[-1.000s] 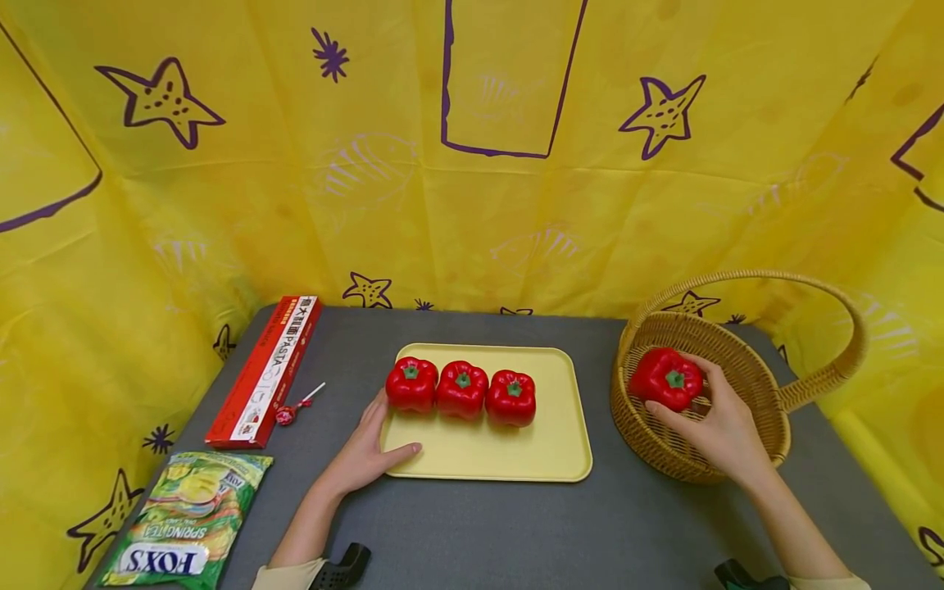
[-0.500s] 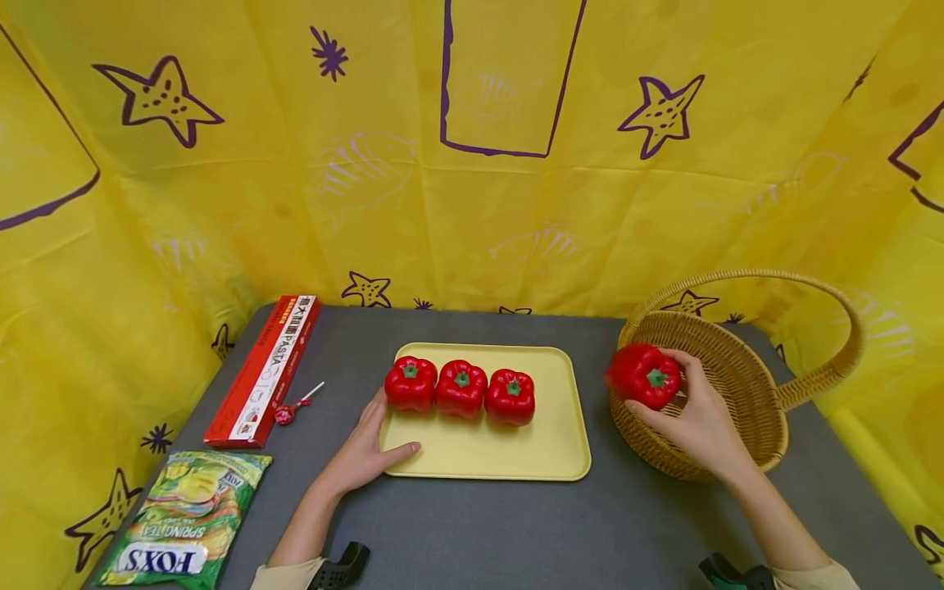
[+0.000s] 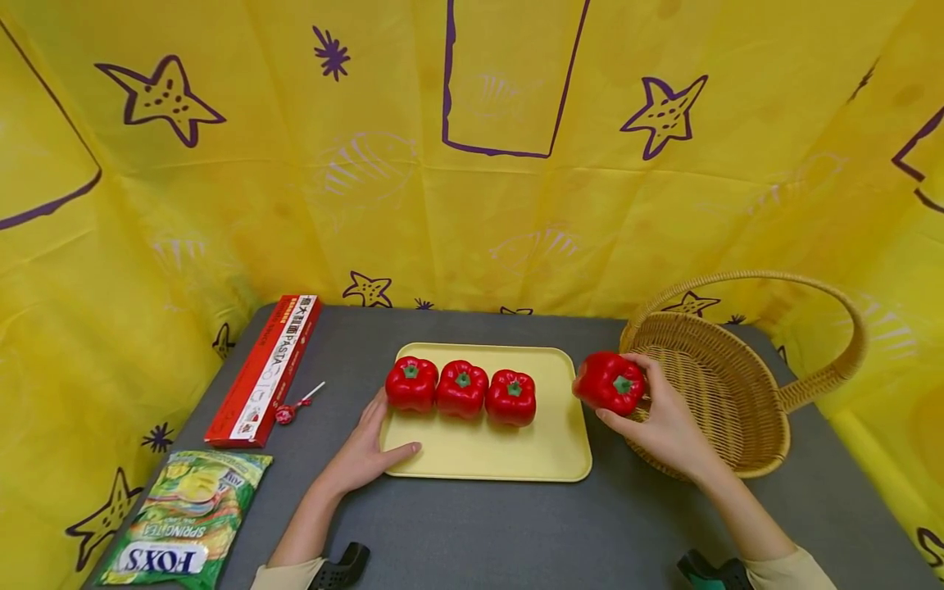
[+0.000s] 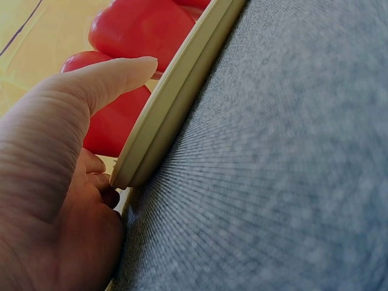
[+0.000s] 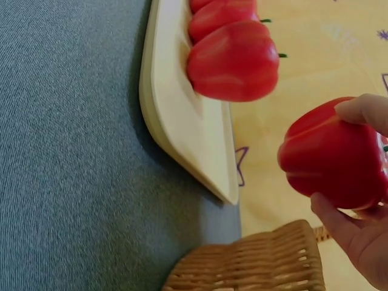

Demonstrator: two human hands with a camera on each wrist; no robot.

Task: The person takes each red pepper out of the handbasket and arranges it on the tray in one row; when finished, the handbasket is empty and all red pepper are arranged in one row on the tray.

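Note:
In the head view my right hand grips a red bell pepper between thumb and fingers. It holds the pepper above the gap between the yellow tray and the wicker basket, close to the tray's right edge. Three more red bell peppers stand in a row on the tray, the leftmost pepper near my left hand. That hand holds the tray's left side, with the thumb over the rim and the other fingers at the outer edge.
The basket's tall handle arches up at the right. To the left lie a red pasta box, a lollipop and a green FOX'S candy bag. A yellow patterned cloth hangs behind and beside the grey table.
My right hand has carried the bell pepper leftward, out from over the basket to beside the tray's right edge. The left hand, tray and other peppers have stayed in place.

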